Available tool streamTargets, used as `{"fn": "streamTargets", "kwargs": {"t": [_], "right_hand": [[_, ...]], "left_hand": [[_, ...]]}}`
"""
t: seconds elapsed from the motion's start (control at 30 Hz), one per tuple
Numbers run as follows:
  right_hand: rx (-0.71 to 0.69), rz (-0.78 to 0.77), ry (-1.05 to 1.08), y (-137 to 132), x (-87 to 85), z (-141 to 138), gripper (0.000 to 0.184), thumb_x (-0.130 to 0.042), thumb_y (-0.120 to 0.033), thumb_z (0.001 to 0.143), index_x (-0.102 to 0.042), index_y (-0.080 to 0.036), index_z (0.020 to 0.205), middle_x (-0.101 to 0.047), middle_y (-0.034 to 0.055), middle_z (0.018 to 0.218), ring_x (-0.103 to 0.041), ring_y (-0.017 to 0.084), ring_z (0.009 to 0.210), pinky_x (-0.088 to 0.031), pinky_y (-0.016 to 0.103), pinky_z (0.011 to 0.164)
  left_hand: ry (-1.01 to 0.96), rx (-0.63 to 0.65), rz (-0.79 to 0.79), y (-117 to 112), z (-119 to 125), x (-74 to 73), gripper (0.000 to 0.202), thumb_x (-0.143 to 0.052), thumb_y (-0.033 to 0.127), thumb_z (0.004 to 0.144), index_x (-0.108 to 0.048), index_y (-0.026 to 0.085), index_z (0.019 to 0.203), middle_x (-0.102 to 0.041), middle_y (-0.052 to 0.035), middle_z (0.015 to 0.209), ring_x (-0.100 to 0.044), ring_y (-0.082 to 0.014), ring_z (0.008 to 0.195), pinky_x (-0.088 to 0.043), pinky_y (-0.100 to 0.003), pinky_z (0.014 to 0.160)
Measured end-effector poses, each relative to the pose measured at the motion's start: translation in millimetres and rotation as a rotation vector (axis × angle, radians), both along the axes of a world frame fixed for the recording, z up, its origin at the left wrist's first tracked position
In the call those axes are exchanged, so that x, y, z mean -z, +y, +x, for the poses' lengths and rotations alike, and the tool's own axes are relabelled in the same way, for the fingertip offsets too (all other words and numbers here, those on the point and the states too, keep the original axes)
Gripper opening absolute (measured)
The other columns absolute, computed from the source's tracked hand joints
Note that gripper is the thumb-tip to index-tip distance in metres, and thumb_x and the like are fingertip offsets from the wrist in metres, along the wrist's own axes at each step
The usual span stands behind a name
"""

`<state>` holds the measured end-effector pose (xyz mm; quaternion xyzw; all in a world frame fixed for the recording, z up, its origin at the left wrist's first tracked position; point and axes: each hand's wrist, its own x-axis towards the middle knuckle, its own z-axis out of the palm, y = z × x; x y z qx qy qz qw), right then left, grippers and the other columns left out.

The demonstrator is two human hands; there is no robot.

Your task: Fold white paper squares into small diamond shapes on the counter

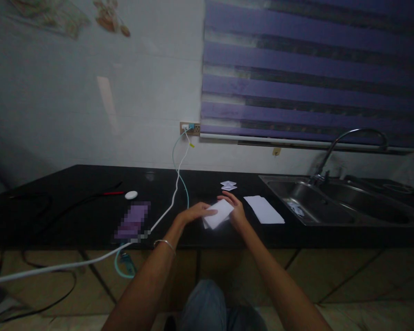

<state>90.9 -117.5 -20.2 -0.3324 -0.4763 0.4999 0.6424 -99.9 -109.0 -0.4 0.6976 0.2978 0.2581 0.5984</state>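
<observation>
A white sheet of paper [219,214] lies tilted on the black countertop [72,216] near its front edge. My left hand [192,213] rests flat on the sheet's left side, fingers stretched out, a bangle on the wrist. My right hand [235,209] curls over the sheet's right edge, fingers bent on the paper. A second white sheet [263,209] lies just right of my hands. Two small folded white pieces [228,185] sit farther back.
A steel sink [334,202] with a curved tap [352,138] is at the right. White and teal cables [177,179] run down from a wall socket [189,128]. A purple object [133,220], a white oval item [131,195] and black wires [65,207] lie at the left.
</observation>
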Motion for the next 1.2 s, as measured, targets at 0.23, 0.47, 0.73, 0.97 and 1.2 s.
{"fn": "streamTargets", "kwargs": {"t": [0.23, 0.47, 0.73, 0.97, 1.2], "right_hand": [[-0.104, -0.178, 0.039, 1, 2.7, -3, 0.035, -0.070, -0.049, 0.067, -0.067, -0.018, 0.082, -0.068, 0.0042, 0.078, -0.061, 0.018, 0.069, -0.045, 0.028, 0.061], [-0.053, -0.083, -0.199, -2, 12.1, -1, 0.036, -0.078, -0.044, 0.062, -0.070, -0.013, 0.079, -0.066, 0.0029, 0.068, -0.053, 0.012, 0.056, -0.039, 0.024, 0.054], [-0.030, -0.085, -0.204, -4, 10.3, 0, 0.036, -0.079, -0.043, 0.062, -0.072, -0.013, 0.082, -0.070, 0.0056, 0.073, -0.058, 0.015, 0.059, -0.043, 0.027, 0.058], [-0.070, -0.093, -0.189, -3, 12.9, 2, 0.032, -0.080, -0.042, 0.061, -0.074, -0.016, 0.080, -0.071, 0.0061, 0.077, -0.060, 0.018, 0.061, -0.045, 0.030, 0.060], [-0.078, -0.101, -0.201, -5, 10.0, 2, 0.035, -0.081, -0.041, 0.059, -0.074, -0.017, 0.083, -0.072, 0.0063, 0.080, -0.063, 0.020, 0.065, -0.047, 0.032, 0.065]], "left_hand": [[-0.144, -0.118, 0.050, 1, -5, 6.8, 0.050, -0.070, 0.052, 0.071, -0.069, 0.008, 0.094, -0.067, -0.0076, 0.080, -0.058, -0.0145, 0.066, -0.040, -0.023, 0.062], [-0.162, -0.188, 0.070, -6, -7, 3.7, 0.051, -0.067, 0.054, 0.073, -0.070, 0.007, 0.091, -0.066, -0.0073, 0.075, -0.057, -0.0143, 0.063, -0.041, -0.024, 0.061], [-0.125, -0.194, 0.122, -4, -4, 8.5, 0.049, -0.073, 0.050, 0.069, -0.070, 0.007, 0.091, -0.068, -0.0080, 0.078, -0.059, -0.0165, 0.066, -0.042, -0.024, 0.062], [-0.145, -0.177, 0.144, -3, -6, 10.6, 0.046, -0.071, 0.048, 0.071, -0.070, 0.007, 0.093, -0.067, -0.0074, 0.078, -0.058, -0.0162, 0.066, -0.042, -0.024, 0.061], [-0.156, -0.183, 0.169, -1, -6, 13.2, 0.045, -0.071, 0.047, 0.071, -0.070, 0.007, 0.092, -0.066, -0.0067, 0.076, -0.057, -0.0155, 0.064, -0.041, -0.023, 0.060]]}}
